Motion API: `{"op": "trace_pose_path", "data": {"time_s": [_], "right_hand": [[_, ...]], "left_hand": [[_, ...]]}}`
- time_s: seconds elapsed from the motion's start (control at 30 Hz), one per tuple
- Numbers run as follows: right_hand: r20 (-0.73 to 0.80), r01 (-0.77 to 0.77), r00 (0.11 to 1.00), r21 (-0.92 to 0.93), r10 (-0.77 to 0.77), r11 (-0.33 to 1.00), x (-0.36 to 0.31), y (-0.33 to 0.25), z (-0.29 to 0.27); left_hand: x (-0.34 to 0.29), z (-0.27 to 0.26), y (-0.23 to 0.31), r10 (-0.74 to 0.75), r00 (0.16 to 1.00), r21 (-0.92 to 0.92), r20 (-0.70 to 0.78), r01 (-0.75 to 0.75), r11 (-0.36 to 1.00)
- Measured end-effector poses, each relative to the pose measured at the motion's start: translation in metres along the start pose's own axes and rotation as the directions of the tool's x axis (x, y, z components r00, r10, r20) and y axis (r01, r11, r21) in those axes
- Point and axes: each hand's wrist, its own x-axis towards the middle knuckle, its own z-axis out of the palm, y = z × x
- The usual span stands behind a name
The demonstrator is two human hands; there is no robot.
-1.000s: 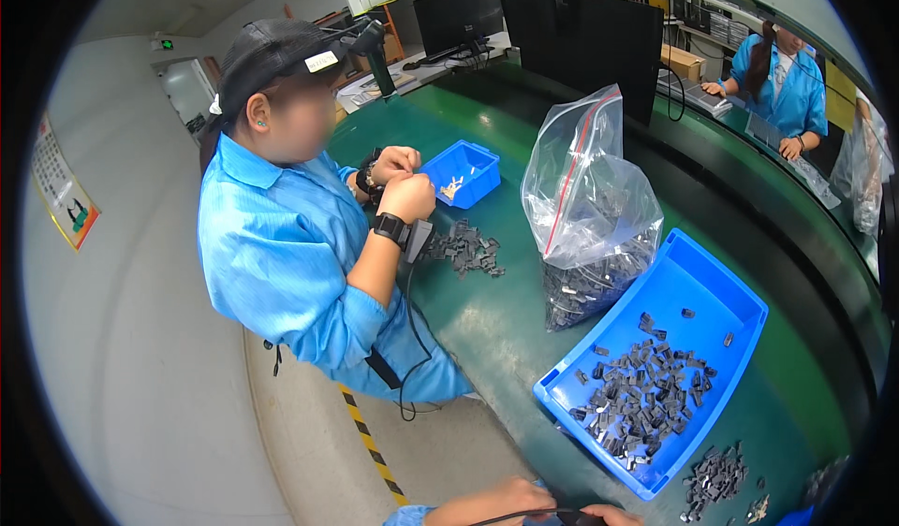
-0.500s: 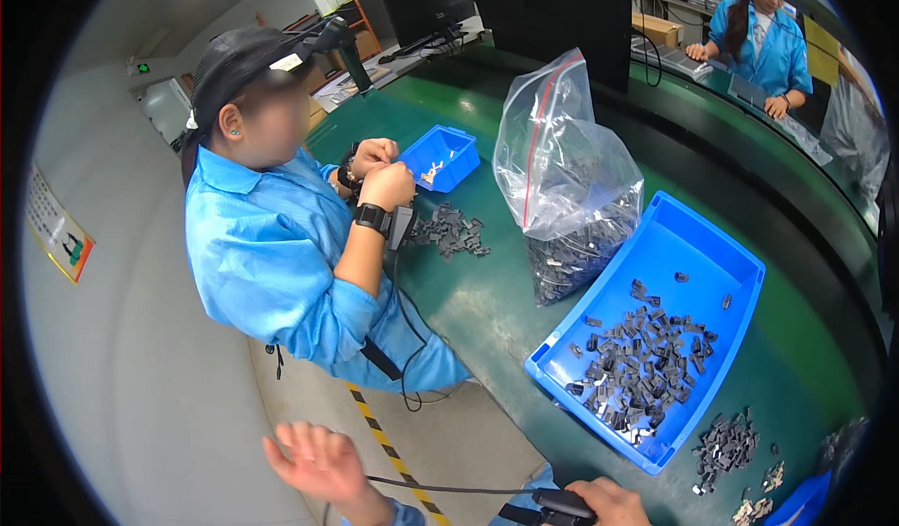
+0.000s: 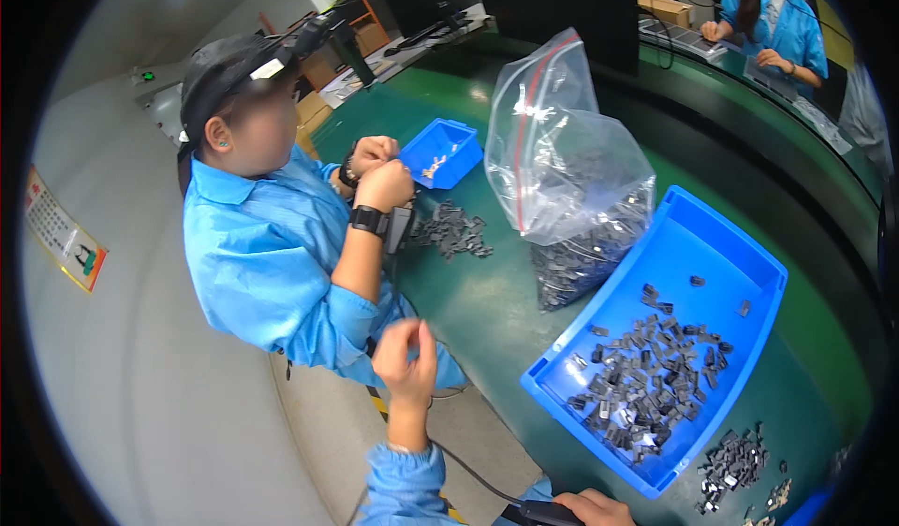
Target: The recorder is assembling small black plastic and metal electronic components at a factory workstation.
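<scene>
My left hand is raised in front of the table edge, clear of the tabletop, its fingers curled in and its thumb pointing up. Nothing shows in it. At the lower edge, my right hand lies beside a black device with a cable; the picture cuts its fingers off. Nearest to that hand on the table is a large blue tray with many small black parts in it. To its right lie a pile of similar black parts and small pale pieces.
A clear zip bag full of black parts stands behind the tray. To the left, a co-worker in blue handles something near a small blue bin and a dark pile of parts. Another person sits far right.
My left hand has risen and moved right, its spread fingers now curled in. My right hand has slipped slightly lower and left. The view has shifted a little.
</scene>
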Motion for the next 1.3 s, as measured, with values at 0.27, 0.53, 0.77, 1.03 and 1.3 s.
{"op": "trace_pose_path", "data": {"time_s": [0.27, 0.53, 0.77, 1.03, 1.3], "right_hand": [[0.031, -0.017, 0.999, -0.029, 0.018, 0.999, 0.007, 0.015, 0.016], [0.061, -0.058, 0.996, -0.026, 0.060, 0.998, 0.012, 0.016, 0.013], [0.033, -0.052, 0.998, -0.022, 0.053, 0.998, 0.013, 0.015, 0.011], [0.010, -0.020, 1.000, -0.046, 0.021, 0.999, 0.012, 0.012, 0.012], [0.057, -0.046, 0.997, 0.032, 0.044, 0.998, 0.014, 0.005, 0.011]], "left_hand": [[0.121, -0.004, -0.079, 0.061, 0.975, 0.523, 0.213, -0.166, 0.836], [0.132, 0.008, -0.121, -0.253, 0.805, -0.101, 0.536, 0.359, 0.928], [0.137, 0.003, -0.125, -0.316, 0.696, -0.344, 0.645, 0.634, 0.692], [0.134, -0.002, -0.119, -0.374, 0.635, -0.362, 0.676, 0.728, 0.582], [0.136, 0.007, -0.122, -0.452, 0.645, -0.391, 0.616, 0.749, 0.535]]}}
